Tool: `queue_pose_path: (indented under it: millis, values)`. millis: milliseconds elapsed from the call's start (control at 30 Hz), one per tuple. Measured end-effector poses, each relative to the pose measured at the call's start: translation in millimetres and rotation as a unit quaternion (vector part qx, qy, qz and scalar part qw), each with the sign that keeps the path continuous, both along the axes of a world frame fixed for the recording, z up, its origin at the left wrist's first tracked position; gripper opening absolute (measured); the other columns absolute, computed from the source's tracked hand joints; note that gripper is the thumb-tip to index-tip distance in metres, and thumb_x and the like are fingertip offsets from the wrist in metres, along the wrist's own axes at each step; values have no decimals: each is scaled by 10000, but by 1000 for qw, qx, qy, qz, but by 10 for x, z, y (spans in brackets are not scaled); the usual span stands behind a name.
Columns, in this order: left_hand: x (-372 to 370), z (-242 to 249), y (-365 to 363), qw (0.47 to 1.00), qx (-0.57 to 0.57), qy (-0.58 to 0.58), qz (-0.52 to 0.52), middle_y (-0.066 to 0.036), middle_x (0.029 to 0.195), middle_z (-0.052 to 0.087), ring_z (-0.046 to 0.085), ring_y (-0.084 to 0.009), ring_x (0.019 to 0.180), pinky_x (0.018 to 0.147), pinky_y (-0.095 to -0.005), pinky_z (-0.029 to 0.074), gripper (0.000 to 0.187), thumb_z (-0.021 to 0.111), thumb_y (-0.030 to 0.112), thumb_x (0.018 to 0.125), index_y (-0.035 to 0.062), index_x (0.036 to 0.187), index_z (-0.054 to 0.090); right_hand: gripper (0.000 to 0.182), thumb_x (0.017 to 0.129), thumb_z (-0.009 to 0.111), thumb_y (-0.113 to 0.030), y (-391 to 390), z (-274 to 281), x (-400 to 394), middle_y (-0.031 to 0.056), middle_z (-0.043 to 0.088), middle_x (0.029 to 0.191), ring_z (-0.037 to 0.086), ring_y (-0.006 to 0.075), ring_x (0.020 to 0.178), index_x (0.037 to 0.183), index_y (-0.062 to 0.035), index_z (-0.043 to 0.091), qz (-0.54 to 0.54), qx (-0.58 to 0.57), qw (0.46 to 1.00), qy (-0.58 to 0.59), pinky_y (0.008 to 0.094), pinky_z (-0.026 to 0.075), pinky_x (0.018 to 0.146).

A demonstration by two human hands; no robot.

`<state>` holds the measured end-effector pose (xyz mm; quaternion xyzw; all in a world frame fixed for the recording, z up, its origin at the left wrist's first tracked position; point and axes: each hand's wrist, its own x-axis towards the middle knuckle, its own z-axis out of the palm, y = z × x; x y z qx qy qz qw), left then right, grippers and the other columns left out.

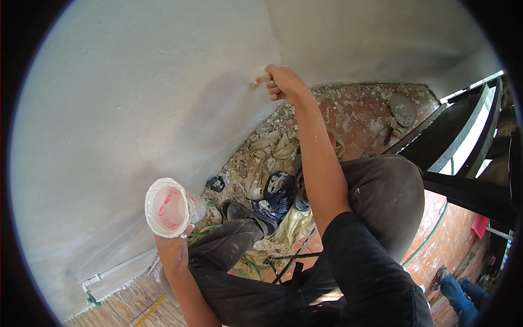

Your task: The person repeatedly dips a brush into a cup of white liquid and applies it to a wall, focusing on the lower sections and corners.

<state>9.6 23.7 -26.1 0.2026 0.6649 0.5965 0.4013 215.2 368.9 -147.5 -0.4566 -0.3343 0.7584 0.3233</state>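
My right hand [286, 84] is wrapped round a paintbrush [258, 83], whose bristles are at the white wall [136, 103] near the inner corner. Only a little red of its handle shows between the fingers. Lower left, my left hand [172, 253] grips a white plastic tub [150, 211] from below and holds it tilted, its mouth facing me. Thick white paint coats the tub's rim, and red streaks mark its pale inside.
Crumpled, stained sheeting [280, 234] and plaster crumbs cover the tiles beneath my feet. A round grey lid-like disc [403, 109] lies beyond. Black metal framework [452, 136] stands at right, with a green hose [436, 237] below. A white pipe [117, 271] runs low along the wall. Another person's legs [460, 300] show lower right.
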Motion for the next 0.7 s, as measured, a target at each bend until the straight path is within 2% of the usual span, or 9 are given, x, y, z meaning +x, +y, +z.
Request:
queue_pose_path:
  millis: [67,200,267,367,500,567,700]
  values:
    - [20,19,3,1000,3,6,-3,-106,1224,537,551,-214,1096,903,-335,467,751,701,-144,605,-5,1293,432,223,881,453,-195,4,131,85,-18,353,602,322,87,487,859,22,503,1,2,999,49,258,292,430]
    - [-12,3,-46,1000,-9,0,9,-103,1216,543,554,-210,1089,905,-335,468,758,714,-139,593,-7,1287,441,278,901,417,-192,-75,507,382,-41,313,609,297,78,491,926,51,549,-12,72,991,112,245,275,428]
    - [-1,14,-48,1000,-14,-9,19,-102,1208,549,559,-211,1081,904,-335,469,756,716,-140,588,-7,1283,447,348,920,397,-206,-97,647,542,-52,285,621,291,68,506,1039,73,567,12,141,969,201,227,271,425]
    - [10,13,-46,999,-17,-13,28,-103,1206,551,562,-208,1075,902,-335,470,755,717,-142,584,-8,1278,452,382,925,394,-232,-98,575,651,-48,338,634,308,48,520,1078,69,573,15,205,949,241,207,265,417]
    - [19,8,-45,1000,-20,-10,19,-102,1206,550,562,-207,1074,898,-333,472,751,714,-141,586,-8,1278,452,355,954,433,-252,-95,-67,598,-49,388,636,321,29,526,1089,39,586,12,167,958,231,195,258,404]
    - [21,3,-41,1000,-22,-7,19,-101,1209,548,562,-205,1073,893,-332,473,748,716,-136,588,-8,1276,453,326,975,481,-293,-68,-468,445,-53,422,643,315,21,504,1089,-11,598,20,100,981,163,194,251,397]
    - [10,-18,-54,1000,-17,-9,12,-101,1209,546,562,-209,1072,889,-334,473,752,717,-131,587,-7,1279,450,290,965,521,-327,-126,-1125,142,-50,455,645,324,34,473,1037,-72,640,32,89,991,97,201,260,402]
